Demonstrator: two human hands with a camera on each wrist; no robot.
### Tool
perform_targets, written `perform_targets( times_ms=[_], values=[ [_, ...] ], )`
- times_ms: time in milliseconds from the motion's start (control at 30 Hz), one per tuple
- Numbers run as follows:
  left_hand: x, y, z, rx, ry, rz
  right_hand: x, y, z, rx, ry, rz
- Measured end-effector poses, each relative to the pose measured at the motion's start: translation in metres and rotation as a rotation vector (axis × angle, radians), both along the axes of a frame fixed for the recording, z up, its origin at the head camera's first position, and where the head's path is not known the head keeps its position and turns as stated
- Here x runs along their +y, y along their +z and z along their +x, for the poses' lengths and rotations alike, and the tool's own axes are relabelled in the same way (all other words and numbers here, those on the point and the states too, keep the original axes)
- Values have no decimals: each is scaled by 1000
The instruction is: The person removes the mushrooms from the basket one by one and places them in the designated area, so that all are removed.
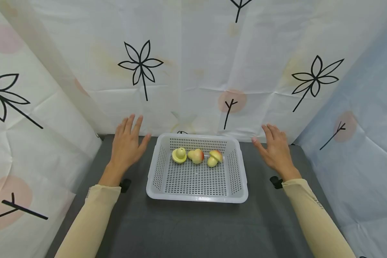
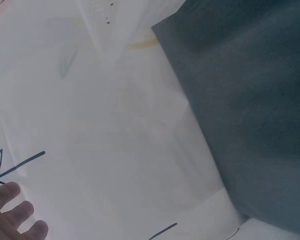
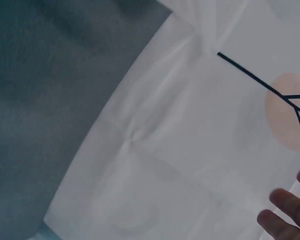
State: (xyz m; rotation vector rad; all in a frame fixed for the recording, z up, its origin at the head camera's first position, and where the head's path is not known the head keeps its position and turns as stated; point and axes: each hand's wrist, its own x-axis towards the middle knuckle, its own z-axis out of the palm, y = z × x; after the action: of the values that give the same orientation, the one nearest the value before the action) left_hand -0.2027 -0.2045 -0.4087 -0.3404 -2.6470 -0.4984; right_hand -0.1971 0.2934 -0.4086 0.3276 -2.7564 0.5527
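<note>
basket (image 1: 196, 198) with fruit pieces (image 1: 197, 156) stands between left hand (image 1: 125, 147) and right hand (image 1: 276, 151), both empty, thumbs wide of fingers, apparently at the pre-contact step; grasping would require inward reach.

The basket (image 1: 196, 198) is plastic, smooth on its rim with a bit of shine, and full of little holes. The small fruit-like pieces (image 1: 197, 156) look smooth. The grey table top (image 1: 193, 229) looks dull, like cloth. The white sheets (image 1: 193, 71) look thin and wrinkly. The sleeves (image 1: 93, 218) are dull cloth.
</note>
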Motion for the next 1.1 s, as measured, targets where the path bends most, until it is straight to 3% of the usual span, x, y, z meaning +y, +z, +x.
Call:
perform_targets(
  times_ms=[233,433,667,833,967,1100],
  values=[
    [-2,-18,15,-16,-24,140,-14,-7,12,-108,-20,-110],
    [-1,-36,28,-138,-39,298,-29,-12,21,-202,-45,-150],
    [3,-66,36,-277,-126,525,-53,-19,23,-230,8,-259],
    [10,-87,41,-382,-128,654,-68,-24,22,-269,39,-351],
    [15,-101,42,-414,-148,721,-79,-30,20,-305,56,-401],
    [21,-110,42,-447,-207,819,-88,-39,15,-348,49,-426]
  ],
)
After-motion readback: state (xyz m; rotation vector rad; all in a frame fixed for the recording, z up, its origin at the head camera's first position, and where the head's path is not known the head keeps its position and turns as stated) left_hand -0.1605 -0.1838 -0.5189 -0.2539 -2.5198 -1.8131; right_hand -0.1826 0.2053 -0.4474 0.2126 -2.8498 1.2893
